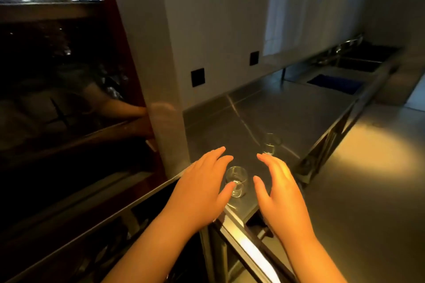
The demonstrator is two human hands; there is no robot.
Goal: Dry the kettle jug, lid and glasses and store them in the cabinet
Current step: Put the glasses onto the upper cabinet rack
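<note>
Now both hands hang over the near corner of the counter, one on each side of a small glass. The left hand has its fingers straight and spread, its thumb just beside the glass and perhaps touching it (the glass is clear and the light dim, so contact is hard to judge). The right hand is likewise relaxed and holds nothing. A second glass stands further in along the counter, apart from the first. The cabinet is to the left, dark, with glassware glinting on its top shelf.

The near glass stands close to the counter's front edge; a careless brush from either thumb could tip it or push it off, and wet glass would likely slip in a loose grasp. No kettle jug or lid shows. No writing or brand can be read anywhere.
</note>
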